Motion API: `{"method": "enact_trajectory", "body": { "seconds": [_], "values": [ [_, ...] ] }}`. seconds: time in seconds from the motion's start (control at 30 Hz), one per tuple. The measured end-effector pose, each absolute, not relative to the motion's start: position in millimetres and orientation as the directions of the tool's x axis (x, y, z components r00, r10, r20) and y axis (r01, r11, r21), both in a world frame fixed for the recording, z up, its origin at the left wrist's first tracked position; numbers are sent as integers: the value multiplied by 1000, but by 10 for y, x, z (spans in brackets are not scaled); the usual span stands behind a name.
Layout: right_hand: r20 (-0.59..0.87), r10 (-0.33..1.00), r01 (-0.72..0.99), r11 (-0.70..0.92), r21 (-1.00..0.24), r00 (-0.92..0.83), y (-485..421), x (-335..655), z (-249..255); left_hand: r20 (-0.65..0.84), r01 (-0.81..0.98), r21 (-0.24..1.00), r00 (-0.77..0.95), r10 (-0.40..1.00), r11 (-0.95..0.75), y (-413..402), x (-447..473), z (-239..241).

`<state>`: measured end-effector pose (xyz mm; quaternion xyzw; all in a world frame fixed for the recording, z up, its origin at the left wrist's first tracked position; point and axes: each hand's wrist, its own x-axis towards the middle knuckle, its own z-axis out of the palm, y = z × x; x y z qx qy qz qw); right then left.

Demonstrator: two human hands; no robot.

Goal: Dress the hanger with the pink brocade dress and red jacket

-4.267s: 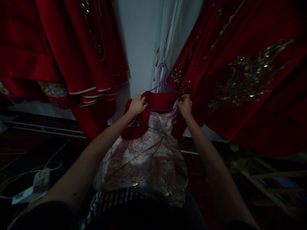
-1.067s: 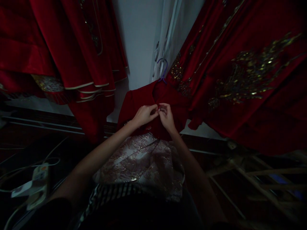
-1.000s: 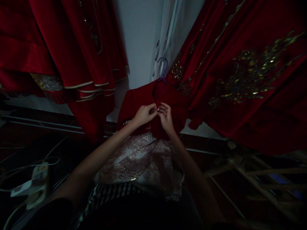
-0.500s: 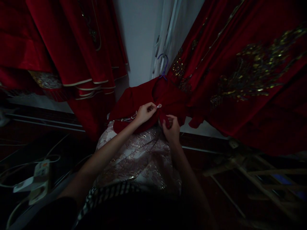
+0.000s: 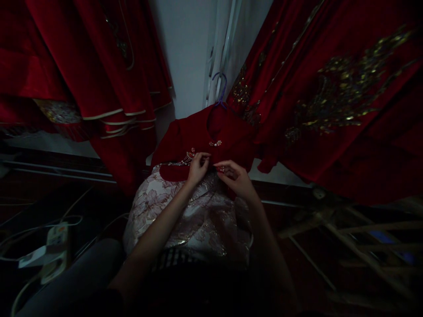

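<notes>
A short red jacket point(image 5: 188, 132) hangs from a purple hanger point(image 5: 220, 90) over a pale skirt point(image 5: 145, 193) with a shiny floral pattern. A pearl-like beaded fastener point(image 5: 215, 143) joins its front below the neckline. Lower down, my left hand point(image 5: 198, 168) has its fingers bent and closed at the front edge of the jacket. Opposite it, my right hand point(image 5: 237, 177) pinches the other front edge, beside a second small beaded fastener point(image 5: 222, 169) partly hidden by the fingers. A beaded brooch point(image 5: 191, 155) with hanging strands sits left of my left hand.
Long red garments with gold trim point(image 5: 132, 88) hang at left. More red cloth with gold sequins point(image 5: 350, 97) hangs at right. A white power strip point(image 5: 56, 251) with cables lies at lower left. A wooden frame point(image 5: 350, 237) stands at lower right. The room is dim.
Both hands have left the upper beaded fastener, which now lies in full view across the front opening. They have moved lower on the jacket, to the second fastener. The view has shifted slightly.
</notes>
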<state>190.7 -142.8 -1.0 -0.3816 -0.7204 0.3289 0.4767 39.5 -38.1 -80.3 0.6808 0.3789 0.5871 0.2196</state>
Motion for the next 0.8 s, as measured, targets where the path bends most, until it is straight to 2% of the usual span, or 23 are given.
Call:
{"method": "enact_trajectory", "body": {
  "seconds": [0.1, 0.17, 0.27, 0.33, 0.63, 0.8],
  "values": [
    [428, 858, 253, 498, -830, -283, -1400, 1883, -63, 597, 336, 795, -282, 751, -506, -334, 224, -881],
    [415, 857, 245, 492, -836, -304, -1387, 1861, -85, 524, 287, 849, -357, 773, -443, -244, 140, -944],
    [388, 863, 189, 461, -867, -324, -1378, 1816, -97, 396, 104, 918, -246, 885, -382, -92, 78, -1016],
    [371, 872, 145, 432, -890, -320, -1364, 1776, -105, 383, 38, 923, -178, 906, -383, -23, 67, -1034],
    [349, 908, 74, 374, -924, -231, -951, 1521, -370, 485, 154, 874, -215, 848, -461, 50, 15, -992],
    [382, 919, 160, 394, -905, -102, -569, 1379, -511, 480, 227, 874, -257, 839, -430, 18, -28, -952]
  ]
}}
